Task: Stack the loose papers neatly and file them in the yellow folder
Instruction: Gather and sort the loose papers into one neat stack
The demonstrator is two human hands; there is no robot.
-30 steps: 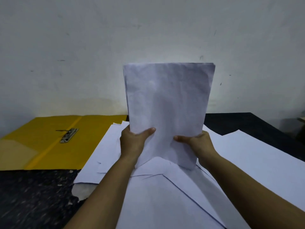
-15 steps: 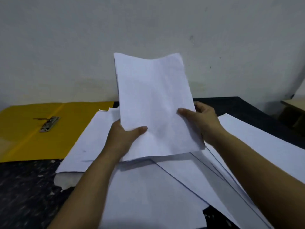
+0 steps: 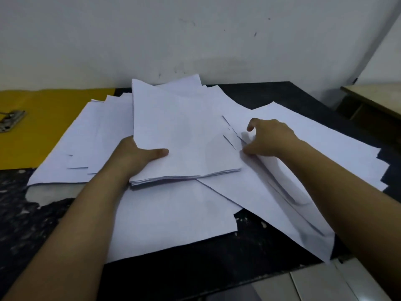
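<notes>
Both hands work: left hand (image 3: 138,157) grips stack (image 3: 184,137); right hand (image 3: 269,137) pinches sheet edge (image 3: 249,153).

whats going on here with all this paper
A person is sorting loose white sheets on a dark table. The left hand grips a gathered stack of papers by its near left corner. The right hand reaches to the loose sheets beside the stack, fingers curled at one's edge. The yellow folder lies open at the far left, its metal clip bare.
</notes>
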